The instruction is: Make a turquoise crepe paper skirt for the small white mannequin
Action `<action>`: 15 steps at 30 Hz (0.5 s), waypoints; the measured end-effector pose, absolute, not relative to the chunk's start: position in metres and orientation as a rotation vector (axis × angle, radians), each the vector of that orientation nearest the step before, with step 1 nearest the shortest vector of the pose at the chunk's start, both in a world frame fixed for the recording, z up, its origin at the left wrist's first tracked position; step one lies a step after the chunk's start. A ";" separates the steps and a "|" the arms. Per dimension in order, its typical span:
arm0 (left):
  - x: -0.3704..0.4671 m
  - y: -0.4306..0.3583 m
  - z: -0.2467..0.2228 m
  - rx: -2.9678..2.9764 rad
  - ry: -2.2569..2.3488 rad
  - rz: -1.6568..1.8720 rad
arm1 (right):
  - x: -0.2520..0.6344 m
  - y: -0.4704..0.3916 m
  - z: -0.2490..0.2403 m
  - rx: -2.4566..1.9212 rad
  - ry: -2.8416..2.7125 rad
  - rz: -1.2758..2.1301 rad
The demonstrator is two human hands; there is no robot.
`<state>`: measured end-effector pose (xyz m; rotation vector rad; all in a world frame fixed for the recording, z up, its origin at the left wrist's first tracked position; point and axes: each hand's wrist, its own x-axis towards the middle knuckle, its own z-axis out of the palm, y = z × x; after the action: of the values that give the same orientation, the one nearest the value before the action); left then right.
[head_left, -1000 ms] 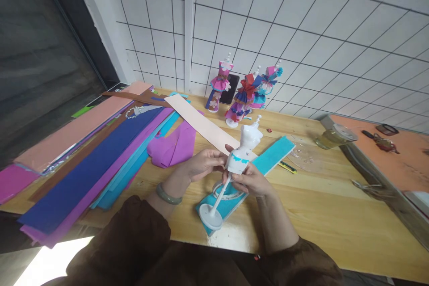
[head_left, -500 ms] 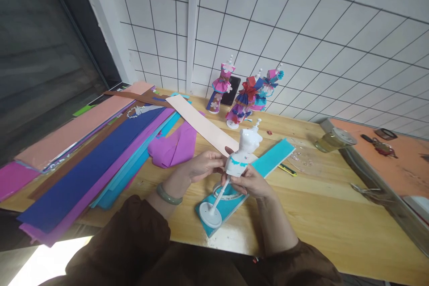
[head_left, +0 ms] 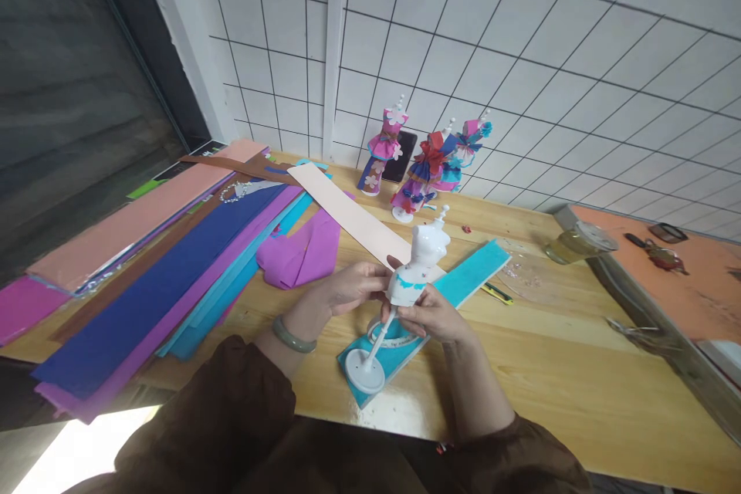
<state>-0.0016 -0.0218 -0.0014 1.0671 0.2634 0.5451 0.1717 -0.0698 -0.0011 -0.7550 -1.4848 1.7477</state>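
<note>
Rightward of mannequin (head_left: pixel 428 245), glass (head_left: pixel 582 241) with liquid (head_left: pixel 560 248)

2 hands (head_left: pixel 360 287) (head_left: pixel 433 314), 1 white mannequin (head_left: pixel 428 245), apparently 3 dressed mannequins (head_left: pixel 385 145) (head_left: pixel 427 162) (head_left: pixel 466 142)

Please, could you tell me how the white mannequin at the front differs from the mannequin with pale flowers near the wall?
The white mannequin is mostly bare, with turquoise patches around its hips; the flowered mannequin wears a pink top and a blue and brown skirt.
The white mannequin is held tilted; the flowered mannequin stands unheld on the table.
The white mannequin's pole shows; the flowered mannequin's is hidden.
Both have a beaded white knob on top.
</note>
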 end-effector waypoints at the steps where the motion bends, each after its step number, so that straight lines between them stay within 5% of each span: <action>1: -0.001 -0.022 -0.001 1.071 0.268 0.548 | 0.171 -0.069 -0.001 -0.736 -1.497 1.749; 15: 0.000 -0.023 0.000 1.061 0.288 0.548 | 0.172 -0.069 -0.004 -0.734 -1.434 1.769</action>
<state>-0.0003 -0.0225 0.0000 1.0610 0.2879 0.5483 0.1719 -0.0690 -0.0045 -0.7339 -1.4345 1.7695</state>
